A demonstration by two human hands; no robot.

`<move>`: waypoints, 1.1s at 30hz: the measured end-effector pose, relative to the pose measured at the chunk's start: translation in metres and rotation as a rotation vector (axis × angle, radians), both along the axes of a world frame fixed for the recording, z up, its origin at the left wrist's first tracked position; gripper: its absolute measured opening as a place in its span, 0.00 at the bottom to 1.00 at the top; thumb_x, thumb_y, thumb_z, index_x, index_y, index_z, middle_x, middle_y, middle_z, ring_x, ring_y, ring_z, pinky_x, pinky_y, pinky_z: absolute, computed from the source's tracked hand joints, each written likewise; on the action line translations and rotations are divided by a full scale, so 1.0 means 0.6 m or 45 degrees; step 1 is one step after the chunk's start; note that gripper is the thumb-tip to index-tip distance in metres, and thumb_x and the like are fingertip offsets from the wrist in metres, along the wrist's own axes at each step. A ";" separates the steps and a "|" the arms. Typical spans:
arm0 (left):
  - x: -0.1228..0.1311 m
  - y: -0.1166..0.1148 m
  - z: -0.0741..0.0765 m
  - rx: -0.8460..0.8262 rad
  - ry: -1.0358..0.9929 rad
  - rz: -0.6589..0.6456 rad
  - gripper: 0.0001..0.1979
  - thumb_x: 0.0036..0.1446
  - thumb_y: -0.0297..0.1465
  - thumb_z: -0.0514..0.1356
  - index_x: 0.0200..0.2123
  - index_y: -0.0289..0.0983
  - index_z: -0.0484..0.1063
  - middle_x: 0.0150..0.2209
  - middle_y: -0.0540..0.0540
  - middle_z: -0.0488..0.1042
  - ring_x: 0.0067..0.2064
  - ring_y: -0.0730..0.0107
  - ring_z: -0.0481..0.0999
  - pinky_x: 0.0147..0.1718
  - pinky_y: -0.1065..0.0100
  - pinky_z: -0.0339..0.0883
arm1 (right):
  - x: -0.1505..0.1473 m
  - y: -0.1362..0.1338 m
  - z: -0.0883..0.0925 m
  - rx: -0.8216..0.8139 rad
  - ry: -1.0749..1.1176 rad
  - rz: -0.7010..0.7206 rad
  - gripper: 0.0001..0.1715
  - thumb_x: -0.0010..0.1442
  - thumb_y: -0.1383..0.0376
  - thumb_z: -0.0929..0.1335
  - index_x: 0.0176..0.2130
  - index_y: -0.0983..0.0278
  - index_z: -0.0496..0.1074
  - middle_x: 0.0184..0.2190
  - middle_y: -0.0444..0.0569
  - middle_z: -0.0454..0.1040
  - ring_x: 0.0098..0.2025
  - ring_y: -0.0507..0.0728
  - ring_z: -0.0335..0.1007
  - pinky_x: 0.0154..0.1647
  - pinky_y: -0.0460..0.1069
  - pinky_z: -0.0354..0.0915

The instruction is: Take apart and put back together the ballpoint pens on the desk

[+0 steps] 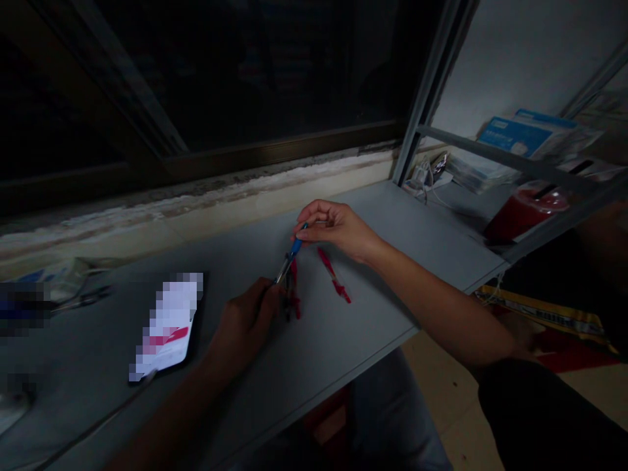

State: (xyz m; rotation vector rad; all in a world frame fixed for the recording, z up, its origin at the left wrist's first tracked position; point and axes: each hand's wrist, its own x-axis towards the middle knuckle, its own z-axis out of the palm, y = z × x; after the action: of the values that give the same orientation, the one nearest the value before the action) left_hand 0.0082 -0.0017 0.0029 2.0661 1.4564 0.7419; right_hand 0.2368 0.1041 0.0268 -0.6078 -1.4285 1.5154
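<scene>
My right hand (pixel 328 226): pinching upper end of blue pen-like piece (pixel 296 246); nearer. My left hand (pixel 249 315): closed around metal tool (pixel 281 269). Piece: between both, over tabletop (pixel 243 256), long axis slanting from right hand toward left, tool tip at lower end; contact unclear.

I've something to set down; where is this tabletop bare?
The tabletop is bare between the right forearm and the metal frame, and along the near edge between the forearms. Crowded: the middle, around left hand, right hand and red pieces; the left, around the phone.
</scene>
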 end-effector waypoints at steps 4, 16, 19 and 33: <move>-0.001 0.002 -0.004 0.008 0.027 0.017 0.18 0.71 0.43 0.50 0.33 0.39 0.69 0.23 0.54 0.70 0.22 0.71 0.71 0.24 0.70 0.62 | -0.005 -0.007 -0.002 -0.004 -0.215 -0.063 0.24 0.47 0.54 0.81 0.31 0.65 0.71 0.24 0.42 0.77 0.24 0.48 0.73 0.28 0.44 0.70; -0.010 0.011 -0.001 0.064 0.049 0.083 0.20 0.70 0.45 0.50 0.34 0.38 0.72 0.22 0.53 0.72 0.21 0.71 0.71 0.23 0.70 0.60 | 0.015 -0.008 0.011 0.266 -0.680 -0.007 0.27 0.63 0.47 0.71 0.27 0.66 0.69 0.16 0.38 0.66 0.18 0.46 0.61 0.23 0.43 0.59; -0.006 0.008 0.003 0.051 0.059 0.072 0.20 0.69 0.45 0.51 0.34 0.38 0.72 0.22 0.52 0.72 0.22 0.71 0.71 0.23 0.70 0.60 | 0.016 -0.007 0.008 0.321 -0.686 -0.053 0.25 0.65 0.47 0.70 0.30 0.66 0.71 0.18 0.40 0.69 0.19 0.47 0.62 0.23 0.44 0.58; -0.006 0.013 0.009 0.023 0.089 0.145 0.22 0.69 0.46 0.50 0.29 0.39 0.70 0.20 0.52 0.71 0.21 0.69 0.71 0.23 0.70 0.61 | 0.022 0.006 -0.004 0.287 -0.587 0.244 0.15 0.58 0.59 0.76 0.40 0.65 0.73 0.30 0.44 0.77 0.25 0.48 0.67 0.27 0.44 0.63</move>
State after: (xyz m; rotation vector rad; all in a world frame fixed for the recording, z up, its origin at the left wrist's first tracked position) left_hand 0.0048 0.0060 0.0085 2.0548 1.6228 0.7360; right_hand 0.2497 0.1077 0.0244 -0.7271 -2.0287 1.3838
